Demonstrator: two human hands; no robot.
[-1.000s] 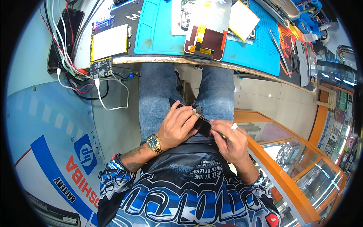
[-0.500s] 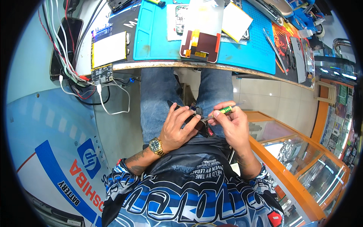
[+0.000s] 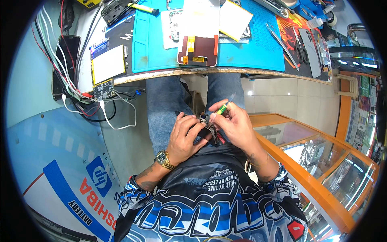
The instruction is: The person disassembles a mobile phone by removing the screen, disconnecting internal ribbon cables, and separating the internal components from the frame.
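Above my lap, my left hand [image 3: 184, 136] is closed around a dark, flat phone-like device [image 3: 206, 133], with its fingers across the top. Much of that device lies hidden under the fingers. My right hand [image 3: 233, 123] pinches a slim tool with a green and yellow handle [image 3: 221, 109], whose bluish rear end points up and away. The tool's tip comes down at the device beside my left fingertips; the exact contact is too small to make out. Small dark parts [image 3: 215, 135] show between my two hands, and I cannot tell what they are.
Beyond my knees stands a workbench with a blue mat [image 3: 155, 54], bearing a screen panel [image 3: 198, 44] and a white, yellow-edged pad [image 3: 236, 20]. Tweezers [image 3: 283, 46] lie to the right. Cables and a circuit board [image 3: 105, 89] hang at the left edge; a glass display case [image 3: 282, 131] stands at my right.
My right hand has shifted left and closer to my left hand, and the tool's handle now stands more steeply. The view has shifted slightly. Both hands keep their holds.
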